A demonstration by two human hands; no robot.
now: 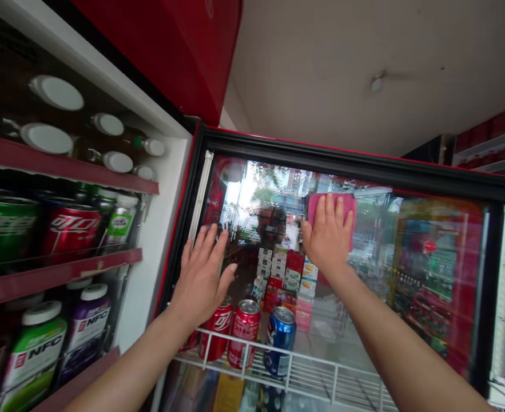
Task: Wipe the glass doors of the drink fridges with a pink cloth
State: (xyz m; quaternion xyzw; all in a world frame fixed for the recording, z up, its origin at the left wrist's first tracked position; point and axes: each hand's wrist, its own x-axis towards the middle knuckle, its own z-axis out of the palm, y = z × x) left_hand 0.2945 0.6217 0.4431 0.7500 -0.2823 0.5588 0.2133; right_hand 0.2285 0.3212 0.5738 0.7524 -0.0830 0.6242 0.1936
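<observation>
A pink cleaning cloth (342, 212) is pressed flat to the glass door (376, 240) of a drinks cooler by the spread, ungripping fingers (329, 214) of the right hand (327, 243), at upper centre. The left hand (203, 280) is laid open on the glass, holding nothing, above red cans (244, 335) and a blue Pepsi can (280, 340) on a wire shelf (303, 366). NFC juice bottles (33, 355) are shelved at lower left.

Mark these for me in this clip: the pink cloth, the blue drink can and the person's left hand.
pink cloth (314, 210), head view, on its uncovered left part.
blue drink can (280, 343), head view, on the can's body.
left hand (201, 283), head view, on the back of the hand.
</observation>
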